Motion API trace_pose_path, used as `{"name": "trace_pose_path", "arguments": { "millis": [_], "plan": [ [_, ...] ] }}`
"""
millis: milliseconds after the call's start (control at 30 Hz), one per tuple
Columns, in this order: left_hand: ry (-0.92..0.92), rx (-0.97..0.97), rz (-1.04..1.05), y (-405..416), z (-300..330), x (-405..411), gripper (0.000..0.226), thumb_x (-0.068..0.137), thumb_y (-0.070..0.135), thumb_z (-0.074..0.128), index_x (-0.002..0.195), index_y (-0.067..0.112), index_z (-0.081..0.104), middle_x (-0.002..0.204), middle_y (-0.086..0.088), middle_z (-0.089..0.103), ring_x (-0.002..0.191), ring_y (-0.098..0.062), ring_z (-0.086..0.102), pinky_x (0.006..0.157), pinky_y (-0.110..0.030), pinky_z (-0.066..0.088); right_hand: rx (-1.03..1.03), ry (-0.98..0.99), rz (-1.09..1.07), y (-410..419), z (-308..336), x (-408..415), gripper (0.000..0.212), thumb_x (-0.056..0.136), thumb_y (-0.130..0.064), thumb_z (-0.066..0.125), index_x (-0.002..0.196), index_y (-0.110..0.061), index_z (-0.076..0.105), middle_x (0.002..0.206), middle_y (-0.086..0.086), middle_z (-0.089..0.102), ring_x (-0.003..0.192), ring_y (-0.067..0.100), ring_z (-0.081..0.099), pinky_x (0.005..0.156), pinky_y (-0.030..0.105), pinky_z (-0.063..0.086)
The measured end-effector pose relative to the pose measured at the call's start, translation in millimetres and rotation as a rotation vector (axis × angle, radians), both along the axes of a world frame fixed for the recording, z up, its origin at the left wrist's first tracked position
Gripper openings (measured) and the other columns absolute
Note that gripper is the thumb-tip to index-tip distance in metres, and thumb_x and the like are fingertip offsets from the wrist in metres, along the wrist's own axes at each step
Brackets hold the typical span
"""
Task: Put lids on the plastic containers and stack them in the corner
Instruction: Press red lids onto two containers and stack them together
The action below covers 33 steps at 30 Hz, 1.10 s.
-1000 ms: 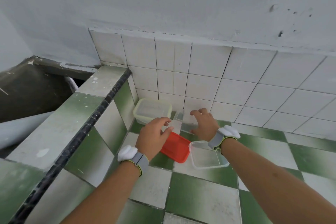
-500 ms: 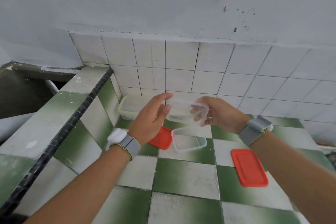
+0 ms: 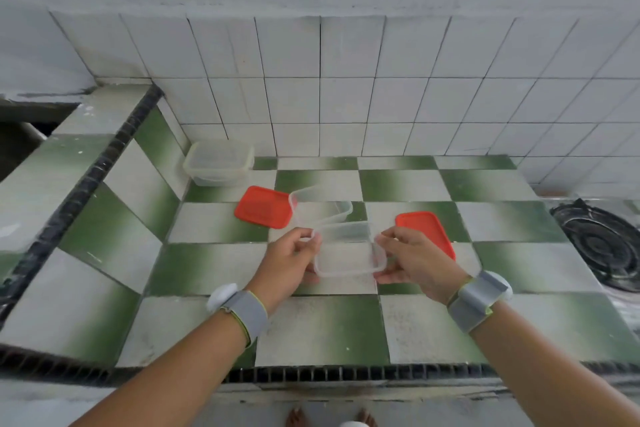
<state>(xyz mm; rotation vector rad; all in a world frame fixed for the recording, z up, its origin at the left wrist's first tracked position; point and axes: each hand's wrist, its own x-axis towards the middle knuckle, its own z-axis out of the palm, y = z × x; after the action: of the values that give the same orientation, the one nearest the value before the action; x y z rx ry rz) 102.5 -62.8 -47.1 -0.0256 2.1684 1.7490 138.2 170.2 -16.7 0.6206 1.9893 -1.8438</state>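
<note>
I hold a clear rectangular container (image 3: 349,253) between both hands just above the counter. My left hand (image 3: 289,262) grips its left end and my right hand (image 3: 414,262) its right end. A second clear container (image 3: 320,206) rests lidless on the tiles just behind it. One red lid (image 3: 263,206) lies flat to the left of that container. Another red lid (image 3: 427,229) lies to the right, partly hidden by my right hand. A larger container (image 3: 218,163) with a pale lid stands in the back left corner.
The green and white tiled counter (image 3: 322,326) has a raised ledge (image 3: 69,191) along its left side and a tiled wall behind. A black gas burner (image 3: 604,243) sits at the right edge. The counter's front edge has a dark trim.
Both hands lifted the clear container from near the back wall and brought it toward me, lower over the counter. The view widened, showing the second red lid and the burner.
</note>
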Motion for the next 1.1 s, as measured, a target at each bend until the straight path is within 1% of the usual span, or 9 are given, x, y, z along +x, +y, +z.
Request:
{"name": "trace_pose_path", "arguments": {
  "millis": [267, 400, 500, 567, 633, 800, 900, 1000, 1100],
  "plan": [
    [0.035, -0.173, 0.035, 5.8, 3.2, 2.8, 0.028, 0.099, 0.037, 0.063, 0.111, 0.013, 0.069, 0.075, -0.002, 0.061, 0.065, -0.018, 0.063, 0.069, -0.05, 0.067, 0.202, 0.017, 0.064, 2.0, -12.2, -0.7, 0.024, 0.099, -0.028, 0.06, 0.1, -0.005, 0.069, 0.077, 0.015, 0.068, 0.059, 0.024, 0.071, 0.072, 0.042, 0.065],
    [0.14, -0.313, 0.076, -6.0, 13.3, 3.6, 0.028, 0.097, 0.046, 0.063, 0.099, 0.019, 0.069, 0.074, 0.001, 0.064, 0.054, -0.025, 0.064, 0.057, -0.043, 0.061, 0.68, 0.185, -0.014, 39.0, -4.6, -7.3, 0.03, 0.092, -0.04, 0.065, 0.099, -0.012, 0.071, 0.086, 0.011, 0.075, 0.078, 0.034, 0.073, 0.075, 0.038, 0.059],
    [0.214, -0.364, 0.075, -11.0, 20.9, -0.4, 0.032, 0.097, 0.052, 0.059, 0.093, 0.022, 0.067, 0.079, 0.001, 0.067, 0.059, -0.031, 0.069, 0.06, -0.046, 0.06, 1.011, 0.11, -0.005, 64.5, -8.8, -14.4, 0.065, 0.081, -0.06, 0.066, 0.123, -0.011, 0.061, 0.115, 0.014, 0.069, 0.106, 0.037, 0.063, 0.088, 0.04, 0.05],
    [0.254, -0.359, 0.079, -8.8, 23.8, -4.2, 0.034, 0.096, 0.057, 0.057, 0.089, 0.024, 0.066, 0.081, 0.003, 0.067, 0.064, -0.03, 0.07, 0.065, -0.051, 0.061, 1.054, -0.013, 0.094, 64.1, -17.1, -14.4, 0.094, 0.068, -0.078, 0.063, 0.133, -0.012, 0.048, 0.124, 0.017, 0.062, 0.114, 0.04, 0.056, 0.094, 0.044, 0.049],
    [0.29, -0.358, 0.073, -3.5, 25.2, -7.4, 0.036, 0.094, 0.06, 0.056, 0.086, 0.027, 0.065, 0.083, 0.007, 0.067, 0.071, -0.025, 0.07, 0.069, -0.053, 0.062, 1.103, -0.076, 0.151, 60.0, -25.1, -13.1, 0.104, 0.062, -0.081, 0.063, 0.138, -0.015, 0.039, 0.128, 0.017, 0.056, 0.12, 0.04, 0.051, 0.096, 0.048, 0.049],
    [0.333, -0.325, 0.051, 3.6, 28.1, -7.6, 0.027, 0.096, 0.053, 0.059, 0.086, 0.028, 0.066, 0.082, 0.009, 0.068, 0.073, -0.02, 0.068, 0.071, -0.052, 0.06, 1.099, -0.065, 0.125, 60.4, -16.3, -16.5, 0.084, 0.066, -0.061, 0.065, 0.131, -0.014, 0.04, 0.127, 0.017, 0.056, 0.115, 0.038, 0.05, 0.094, 0.049, 0.05],
    [0.317, -0.24, 0.041, 7.9, 35.4, -12.2, 0.016, 0.097, 0.041, 0.061, 0.09, 0.03, 0.069, 0.09, 0.006, 0.07, 0.074, -0.019, 0.068, 0.072, -0.049, 0.062, 1.006, 0.118, 0.119, 57.1, 10.5, -14.5, 0.088, 0.063, -0.054, 0.069, 0.139, -0.02, 0.041, 0.13, 0.011, 0.056, 0.117, 0.034, 0.049, 0.093, 0.046, 0.048],
    [0.147, -0.024, -0.009, 22.2, 57.0, -18.0, 0.014, 0.1, 0.036, 0.061, 0.097, 0.028, 0.072, 0.103, -0.005, 0.072, 0.069, -0.015, 0.067, 0.061, -0.034, 0.062, 0.87, 0.386, 0.424, 32.2, 51.4, -12.3, 0.084, 0.068, -0.048, 0.075, 0.142, -0.027, 0.041, 0.134, -0.003, 0.052, 0.119, 0.02, 0.042, 0.095, 0.038, 0.043],
    [0.043, 0.118, -0.043, 31.7, 75.7, -23.5, 0.017, 0.104, 0.022, 0.057, 0.106, 0.016, 0.073, 0.087, -0.001, 0.07, 0.063, -0.009, 0.067, 0.055, -0.025, 0.059, 0.917, 0.604, 0.626, 3.0, 75.3, -11.6, 0.083, 0.069, -0.05, 0.074, 0.143, -0.031, 0.04, 0.138, -0.01, 0.049, 0.122, 0.013, 0.037, 0.106, 0.037, 0.036]
  ]
}}
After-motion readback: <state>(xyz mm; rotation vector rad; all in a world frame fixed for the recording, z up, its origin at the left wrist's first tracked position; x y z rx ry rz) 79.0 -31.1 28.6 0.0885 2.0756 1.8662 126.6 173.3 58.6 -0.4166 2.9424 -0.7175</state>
